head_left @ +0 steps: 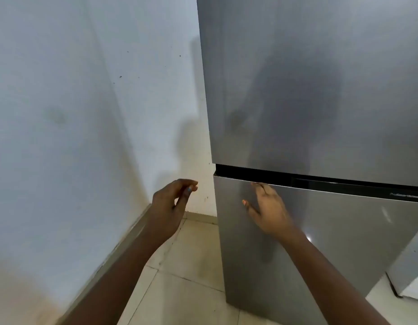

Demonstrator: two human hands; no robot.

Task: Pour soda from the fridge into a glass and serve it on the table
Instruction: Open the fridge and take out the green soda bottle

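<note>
A tall silver fridge (320, 90) fills the right half of the view, both its doors closed, with a dark groove (252, 172) between the upper and lower door. My right hand (266, 207) is spread against the lower door's top left corner, fingertips at the groove's edge, holding nothing. My left hand (173, 200) hovers in the air left of the fridge, fingers loosely curled and empty. No soda or glass is visible.
A white wall (74, 113) stands close on the left, meeting the fridge's left side in a narrow gap. Beige floor tiles (180, 277) lie below. A pale grey object (409, 273) sits at the lower right beside the fridge.
</note>
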